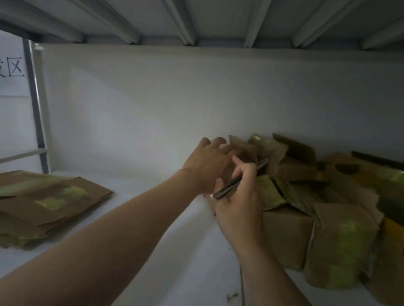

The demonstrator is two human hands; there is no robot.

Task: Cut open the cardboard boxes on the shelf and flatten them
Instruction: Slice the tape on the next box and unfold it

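Now, left hand (208, 165) spread open against a box flap (244, 148), right hand (239, 204) gripping a dark cutter (227, 187).

Two hands are up on the one shelf (157, 249): a left hand (209, 164) and a right hand (238, 203). There is one slim dark cutter (239, 179). One stack of flattened cardboard (22, 203) lies to the left. The taped cardboard boxes (284, 238) on the right number at least four, but the jumble hides the exact count. One cardboard scrap (232, 296) lies loose.
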